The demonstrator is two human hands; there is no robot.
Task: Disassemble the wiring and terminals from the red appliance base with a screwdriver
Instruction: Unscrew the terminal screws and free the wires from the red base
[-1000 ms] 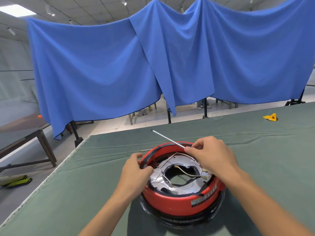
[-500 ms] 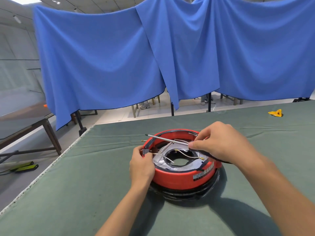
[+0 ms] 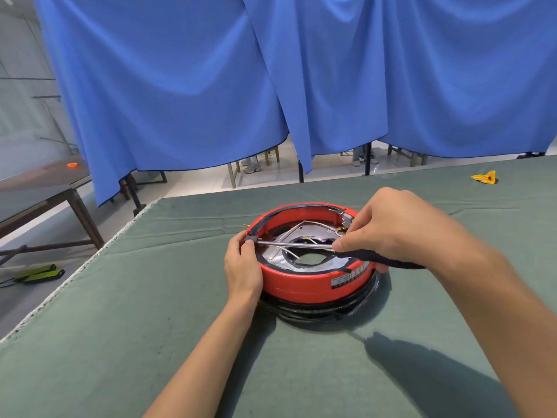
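The round red appliance base (image 3: 304,285) lies upside down on the green table cover, with a silver inner plate and thin white wires (image 3: 294,233) across its opening. My right hand (image 3: 391,229) grips the dark handle of a screwdriver (image 3: 297,244); its metal shaft lies nearly level across the base and its tip reaches the left rim. My left hand (image 3: 242,265) holds the left rim of the base, fingertips beside a small dark part where the tip meets it. A brass terminal (image 3: 342,229) shows near my right fingers.
A black cord (image 3: 319,309) is coiled under the base. A small yellow object (image 3: 484,177) lies at the far right of the green table (image 3: 150,327). The table's left edge runs diagonally; beyond it stand a brown table (image 3: 45,194) and blue curtains (image 3: 211,86).
The screwdriver shaft swung from pointing up and away to lying flat across the base, tip at the left rim. My right hand shifted right. The view tilted down.
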